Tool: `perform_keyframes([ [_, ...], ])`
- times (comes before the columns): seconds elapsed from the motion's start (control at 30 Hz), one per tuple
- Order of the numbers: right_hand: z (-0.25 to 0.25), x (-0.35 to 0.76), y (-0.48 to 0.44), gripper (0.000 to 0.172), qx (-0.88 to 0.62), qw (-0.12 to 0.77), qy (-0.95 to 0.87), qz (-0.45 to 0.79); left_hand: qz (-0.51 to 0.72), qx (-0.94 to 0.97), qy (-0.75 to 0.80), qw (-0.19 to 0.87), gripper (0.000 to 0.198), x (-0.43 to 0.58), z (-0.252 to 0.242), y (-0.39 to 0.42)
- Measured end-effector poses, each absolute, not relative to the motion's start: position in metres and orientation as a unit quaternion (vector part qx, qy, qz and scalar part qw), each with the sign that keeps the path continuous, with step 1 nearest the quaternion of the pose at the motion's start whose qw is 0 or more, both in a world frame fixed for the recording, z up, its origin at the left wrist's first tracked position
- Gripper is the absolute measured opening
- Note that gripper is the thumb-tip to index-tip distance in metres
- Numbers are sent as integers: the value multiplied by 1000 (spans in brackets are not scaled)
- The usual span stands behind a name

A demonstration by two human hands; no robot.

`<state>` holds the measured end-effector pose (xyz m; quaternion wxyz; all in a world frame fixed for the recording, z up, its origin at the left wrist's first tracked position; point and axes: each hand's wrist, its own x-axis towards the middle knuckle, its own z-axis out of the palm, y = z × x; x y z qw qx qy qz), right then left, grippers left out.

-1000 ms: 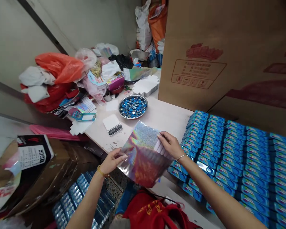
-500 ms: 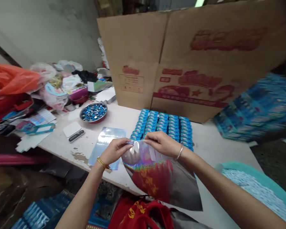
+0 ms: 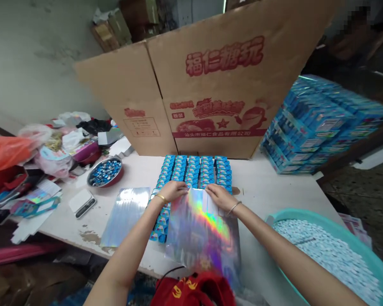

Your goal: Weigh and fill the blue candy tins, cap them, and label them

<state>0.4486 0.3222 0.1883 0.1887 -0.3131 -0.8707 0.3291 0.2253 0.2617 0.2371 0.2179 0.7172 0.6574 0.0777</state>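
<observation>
A shiny, see-through plastic sheet (image 3: 204, 229) with rainbow reflections hangs between my two hands. My left hand (image 3: 175, 191) pinches its far edge on the left; my right hand (image 3: 219, 196) grips the same edge on the right. Underneath and beyond it stand rows of small blue packs (image 3: 193, 168) on the table, and the sheet covers part of them. Left of my left forearm, a similar clear sheet (image 3: 126, 216) lies flat on the tabletop.
A cardboard box panel (image 3: 210, 89) stands upright behind the packs. Blue boxes are stacked (image 3: 306, 127) at the right. A teal basin (image 3: 335, 229) holds many small pale pieces. At left are a metal bowl (image 3: 106, 182) of blue items, a scale (image 3: 83, 203) and piled bags (image 3: 55, 159).
Both hands have moved the sheet forward, and it now lies flatter over the packs instead of curling near my lap. The view has turned right.
</observation>
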Motion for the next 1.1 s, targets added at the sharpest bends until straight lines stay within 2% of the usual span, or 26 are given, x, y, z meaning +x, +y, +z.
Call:
perform_keyframes([
  [0.07, 162, 441, 345, 27, -331, 181, -868, 322, 42, 721, 666, 185, 12, 228, 214, 291],
  [0.23, 105, 430, 402, 27, -353, 146, -867, 320, 37, 765, 632, 122, 30, 243, 153, 349],
  [0.37, 72, 431, 431, 28, -366, 117, -861, 333, 5, 802, 589, 101, 27, 257, 114, 379],
  [0.5, 52, 435, 445, 28, -378, 99, -853, 346, -3, 819, 566, 99, 25, 264, 92, 390],
  [0.77, 40, 439, 448, 27, -394, 96, -844, 351, 55, 805, 580, 108, 22, 276, 75, 373],
  [0.9, 41, 438, 444, 30, -397, 105, -842, 350, 127, 767, 604, 176, 15, 289, 96, 345],
  [0.97, 44, 439, 441, 33, -401, 110, -840, 348, 212, 698, 641, 239, 11, 294, 114, 336],
  [1.03, 49, 443, 437, 35, -416, 160, -821, 357, 340, 570, 690, 288, 12, 296, 128, 338],
  [1.1, 56, 448, 432, 42, -430, 260, -768, 397, 458, 423, 712, 322, 14, 298, 136, 348],
])
